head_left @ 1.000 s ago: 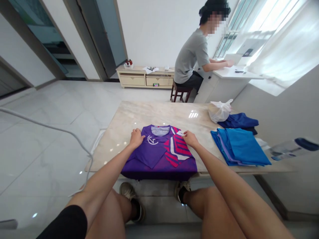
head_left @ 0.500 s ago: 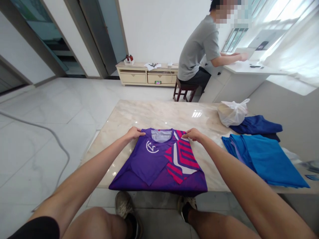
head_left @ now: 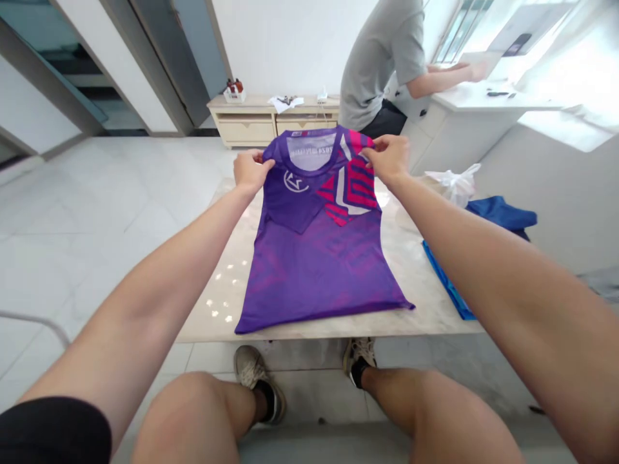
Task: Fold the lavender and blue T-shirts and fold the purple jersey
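The left hand [head_left: 250, 171] and right hand [head_left: 391, 158] each pinch a shoulder of the purple jersey [head_left: 322, 258], fingers clenched on the cloth beside the collar, so its top is lifted clear while the lower half lies on the marble table [head_left: 222, 303] with the hem at the near edge. As a judgement, the main risk is the hem sliding off that near edge, since the smooth cloth on polished stone has little to hold it. A second risk is that the 2 sleeves folded in toward the chest fall open, because only the shoulders are held. An uneven pull from 1 hand would skew the cloth toward the blue pile [head_left: 447, 283] on the right, which lies near the jersey but apart from it. Beyond that pile sit a dark blue garment [head_left: 503, 212] and a white bag [head_left: 452, 183], so the right side is crowded. The left part of the table and the far strip behind the jersey look bare. A person in a grey shirt [head_left: 382, 58] sits at a desk well apart, beyond the table.
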A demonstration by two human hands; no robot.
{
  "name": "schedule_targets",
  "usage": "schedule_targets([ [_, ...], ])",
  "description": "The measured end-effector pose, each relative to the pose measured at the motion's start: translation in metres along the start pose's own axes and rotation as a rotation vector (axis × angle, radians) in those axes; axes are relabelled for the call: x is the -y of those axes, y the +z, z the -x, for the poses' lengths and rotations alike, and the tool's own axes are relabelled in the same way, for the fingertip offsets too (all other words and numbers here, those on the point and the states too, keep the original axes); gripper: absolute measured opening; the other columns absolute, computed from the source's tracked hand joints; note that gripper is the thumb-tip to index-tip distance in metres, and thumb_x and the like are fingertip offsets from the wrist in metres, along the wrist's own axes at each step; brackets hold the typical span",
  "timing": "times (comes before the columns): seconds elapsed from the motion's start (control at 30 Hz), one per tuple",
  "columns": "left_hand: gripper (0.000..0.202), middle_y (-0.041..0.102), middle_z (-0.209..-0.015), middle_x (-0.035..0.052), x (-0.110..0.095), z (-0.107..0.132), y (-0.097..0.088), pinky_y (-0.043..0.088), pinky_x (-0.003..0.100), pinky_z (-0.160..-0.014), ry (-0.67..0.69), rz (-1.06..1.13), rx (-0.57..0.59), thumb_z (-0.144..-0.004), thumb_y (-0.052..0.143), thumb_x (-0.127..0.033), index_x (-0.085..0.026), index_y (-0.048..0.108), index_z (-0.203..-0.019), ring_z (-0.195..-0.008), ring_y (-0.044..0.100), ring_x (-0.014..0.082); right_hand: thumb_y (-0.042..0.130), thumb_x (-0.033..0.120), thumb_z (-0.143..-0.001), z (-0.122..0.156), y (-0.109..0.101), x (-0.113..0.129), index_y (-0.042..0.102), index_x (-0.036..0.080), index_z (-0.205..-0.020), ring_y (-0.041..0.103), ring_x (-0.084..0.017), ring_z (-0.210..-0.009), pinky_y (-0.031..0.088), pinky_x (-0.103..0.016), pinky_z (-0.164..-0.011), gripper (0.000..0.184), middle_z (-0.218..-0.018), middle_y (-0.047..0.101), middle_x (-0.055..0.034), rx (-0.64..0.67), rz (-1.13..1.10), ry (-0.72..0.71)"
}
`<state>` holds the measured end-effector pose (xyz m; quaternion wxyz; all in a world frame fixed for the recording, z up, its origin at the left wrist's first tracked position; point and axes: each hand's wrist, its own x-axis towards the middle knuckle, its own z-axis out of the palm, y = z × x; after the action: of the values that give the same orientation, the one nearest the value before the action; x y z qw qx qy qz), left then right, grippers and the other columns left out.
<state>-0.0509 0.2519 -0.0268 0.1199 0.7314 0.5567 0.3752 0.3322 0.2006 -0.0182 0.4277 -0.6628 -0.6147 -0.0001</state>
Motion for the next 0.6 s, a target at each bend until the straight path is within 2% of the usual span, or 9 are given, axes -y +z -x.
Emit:
schedule_targets([
  [0.07,0.035,0.081,-0.109,0.0097,-0.01,0.023,-0.01,0.052,0.038,-0.097,0.015,-0.015,-0.029,-0.104,0.069,-0.036,-0.005,0.078,-0.118,-0.1,0.072,0.0209,0.061,0.046,-0.107,0.019,-0.014,0.002,0.078,0.008,-0.123,0.073,-0.025,-0.108,0.056,-0.045,-0.102,0.045,-0.109,0.077,-0.0112,0.037,0.043,-0.07],
  [0.17,0.021,0.08,-0.104,0.0094,-0.013,0.082,-0.012,0.052,0.038,-0.1,0.044,-0.024,-0.003,-0.098,0.073,-0.024,-0.006,0.08,-0.107,-0.098,0.071,0.02,0.068,0.041,-0.102,0.078,-0.032,0.003,0.082,0.017,-0.116,0.073,-0.026,-0.106,0.055,-0.042,-0.102,0.032,-0.107,0.08,-0.0095,0.127,0.165,-0.028],
  [0.3,0.014,0.08,-0.109,0.0086,-0.001,0.172,-0.004,0.054,0.039,-0.106,0.086,-0.093,0.174,-0.09,0.076,-0.021,-0.016,0.082,-0.102,-0.107,0.072,0.0251,0.068,0.031,-0.098,0.172,-0.045,-0.007,0.086,0.023,-0.114,0.075,-0.026,-0.101,0.055,-0.037,-0.096,0.025,-0.105,0.083,-0.0078,0.348,0.33,0.089],
  [0.4,0.017,0.08,-0.112,0.0076,0.009,0.224,-0.002,0.055,0.041,-0.109,0.091,-0.153,0.313,-0.091,0.071,-0.021,-0.022,0.084,-0.101,-0.113,0.072,0.0274,0.067,0.027,-0.097,0.227,-0.052,-0.021,0.086,0.023,-0.117,0.075,-0.027,-0.107,0.054,-0.033,-0.094,0.027,-0.113,0.083,-0.0085,0.521,0.414,0.098],
  [0.5,0.024,0.079,-0.114,0.0063,0.013,0.255,-0.009,0.054,0.043,-0.111,0.087,-0.258,0.422,-0.09,0.067,-0.016,-0.026,0.086,-0.1,-0.118,0.07,0.0287,0.065,0.025,-0.098,0.26,-0.061,-0.033,0.086,0.024,-0.118,0.074,-0.027,-0.113,0.054,-0.031,-0.094,0.029,-0.123,0.082,-0.0082,0.64,0.467,0.099],
  [0.6,0.022,0.078,-0.122,0.0065,0.007,0.266,-0.016,0.055,0.044,-0.108,0.063,-0.378,0.544,-0.089,0.072,-0.018,-0.029,0.086,-0.103,-0.121,0.069,0.0316,0.061,0.017,-0.097,0.272,-0.071,-0.034,0.085,0.024,-0.122,0.072,-0.028,-0.121,0.054,-0.032,-0.098,0.036,-0.135,0.078,-0.0093,0.727,0.504,0.105],
])
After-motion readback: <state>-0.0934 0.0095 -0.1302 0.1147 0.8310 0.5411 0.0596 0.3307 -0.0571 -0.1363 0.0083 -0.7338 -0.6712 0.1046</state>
